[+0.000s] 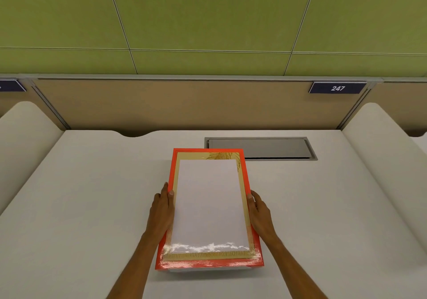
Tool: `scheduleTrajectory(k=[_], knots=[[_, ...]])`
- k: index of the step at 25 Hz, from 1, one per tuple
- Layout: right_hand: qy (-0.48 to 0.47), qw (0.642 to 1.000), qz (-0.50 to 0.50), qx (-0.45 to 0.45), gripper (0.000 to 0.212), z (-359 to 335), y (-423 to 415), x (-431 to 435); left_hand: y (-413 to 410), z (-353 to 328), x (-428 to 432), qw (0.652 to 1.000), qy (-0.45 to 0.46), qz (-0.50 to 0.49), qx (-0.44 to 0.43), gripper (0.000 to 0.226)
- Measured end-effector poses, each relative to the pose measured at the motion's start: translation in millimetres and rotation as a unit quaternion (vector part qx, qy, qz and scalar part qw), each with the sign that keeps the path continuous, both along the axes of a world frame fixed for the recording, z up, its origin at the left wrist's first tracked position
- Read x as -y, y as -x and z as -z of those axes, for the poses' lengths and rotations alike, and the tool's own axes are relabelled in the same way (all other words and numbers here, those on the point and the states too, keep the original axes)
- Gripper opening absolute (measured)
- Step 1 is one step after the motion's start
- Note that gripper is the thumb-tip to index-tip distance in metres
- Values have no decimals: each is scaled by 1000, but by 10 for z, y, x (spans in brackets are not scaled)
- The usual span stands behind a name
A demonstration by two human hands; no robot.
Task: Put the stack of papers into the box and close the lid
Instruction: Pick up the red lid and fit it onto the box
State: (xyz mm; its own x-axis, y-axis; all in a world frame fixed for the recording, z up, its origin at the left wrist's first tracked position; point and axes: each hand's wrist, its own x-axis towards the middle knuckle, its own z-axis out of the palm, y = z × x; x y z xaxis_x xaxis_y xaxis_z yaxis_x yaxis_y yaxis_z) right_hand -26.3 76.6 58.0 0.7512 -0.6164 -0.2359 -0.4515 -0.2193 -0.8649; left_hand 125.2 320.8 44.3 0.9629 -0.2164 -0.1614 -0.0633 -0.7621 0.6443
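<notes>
Centrally on the worktop (92, 194) lies the red box (246, 174), the stack of papers (211, 204) inside it; left hand (161, 208) grips its nine-o'clock edge, right hand (260, 211) its three-o'clock edge, fingers curled round the rim.

We see a pale desk (92, 206) spreading out to either side of the hands. Beyond the right hand lies a grey cable hatch (272, 148), shut flat. Farther off stands a tan partition (161, 104) bearing a blue plate (337, 88) reading 247, under green wall panels (208, 14).
</notes>
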Motion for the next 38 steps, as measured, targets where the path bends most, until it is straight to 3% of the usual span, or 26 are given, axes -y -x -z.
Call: scheduleTrajectory(k=[5,9,13,20,38], knots=[[28,998,-45,-42,102,83,4,30,5,81,-65,1000,-11,15,-5,66],[219,970,-82,-67,97,51,-92,-77,46,11,35,983,-124,16,137,61],[358,920,-150,-47,77,26,-351,-184,11,-51,269,961,-130,126,208,71],[355,914,-176,-89,88,332,-430,-201,-19,253,349,965,-135,159,158,92],[403,894,-162,-105,79,463,-427,-255,49,360,340,956,-187,156,164,78]])
